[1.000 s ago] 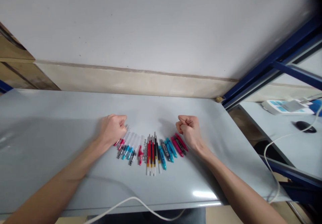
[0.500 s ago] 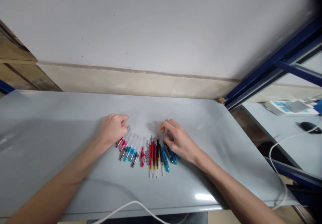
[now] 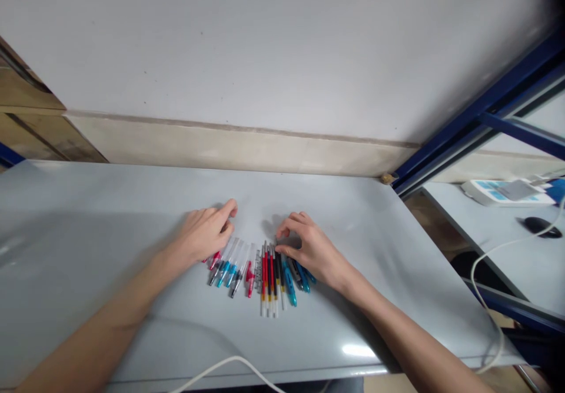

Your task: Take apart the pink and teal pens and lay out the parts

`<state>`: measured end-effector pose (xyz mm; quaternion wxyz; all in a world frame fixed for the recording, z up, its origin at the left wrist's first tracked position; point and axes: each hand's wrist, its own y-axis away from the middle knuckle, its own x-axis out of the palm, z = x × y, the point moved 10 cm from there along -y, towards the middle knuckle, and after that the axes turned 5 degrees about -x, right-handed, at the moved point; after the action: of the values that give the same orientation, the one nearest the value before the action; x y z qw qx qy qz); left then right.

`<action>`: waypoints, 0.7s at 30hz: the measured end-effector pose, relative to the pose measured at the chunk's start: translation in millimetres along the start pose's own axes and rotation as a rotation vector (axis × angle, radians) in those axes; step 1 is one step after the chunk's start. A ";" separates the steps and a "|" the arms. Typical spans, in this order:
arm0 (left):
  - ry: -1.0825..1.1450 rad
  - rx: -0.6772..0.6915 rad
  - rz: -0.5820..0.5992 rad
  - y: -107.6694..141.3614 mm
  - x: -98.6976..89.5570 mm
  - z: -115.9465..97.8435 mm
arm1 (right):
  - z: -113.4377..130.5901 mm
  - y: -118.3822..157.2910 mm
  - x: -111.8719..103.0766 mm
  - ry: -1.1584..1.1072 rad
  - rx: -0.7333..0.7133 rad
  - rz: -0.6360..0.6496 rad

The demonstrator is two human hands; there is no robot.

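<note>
Pen parts lie in a fanned row on the grey table. My left hand (image 3: 206, 231) hovers at the row's left end, thumb and index finger apart, with nothing visible between them. Below it are clear pen barrels with coloured grips (image 3: 227, 269), some partly covered by the hand. A red pen part (image 3: 249, 278) and small springs (image 3: 258, 272) lie mid-row. Beside them are several red and black pen refills (image 3: 271, 278), tips pointing away. My right hand (image 3: 306, 246) pinches thumb and index finger around the tip of a black refill. Blue and dark pen barrels (image 3: 290, 284) lie beneath its palm.
The grey table (image 3: 101, 205) meets a wall at the back. A white cable (image 3: 236, 359) loops over the front edge. To the right, past a blue metal frame (image 3: 468, 125), a black mouse (image 3: 542, 226) and a white device (image 3: 507, 193) sit on another table.
My left hand has shifted slightly right, its thumb and index finger now spread. My right hand's thumb and index finger have come together at the black refill's tip.
</note>
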<state>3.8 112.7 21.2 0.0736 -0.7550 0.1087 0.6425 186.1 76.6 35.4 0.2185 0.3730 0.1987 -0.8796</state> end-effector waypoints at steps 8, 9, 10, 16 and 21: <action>-0.039 0.011 0.029 0.1 2.8 -1.5 | -1.7 -2.1 -8.9 0.063 0.016 -0.095; -0.035 0.015 0.028 -0.2 3.3 -1.4 | -2.0 -2.4 -9.8 0.057 0.013 -0.101; -0.033 0.019 0.027 -0.4 4.0 -1.0 | -2.0 -2.6 -9.9 0.054 0.008 -0.101; -0.047 0.020 0.005 -0.8 4.5 1.2 | 7.0 -2.2 0.2 0.085 -0.066 -0.030; -0.031 0.032 0.000 -1.3 2.9 -0.1 | 6.2 -3.0 -1.4 0.084 -0.025 -0.049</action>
<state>4.7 113.7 18.3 0.0873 -0.7438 0.1175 0.6522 181.9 76.3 40.9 0.1929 0.4017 0.2279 -0.8657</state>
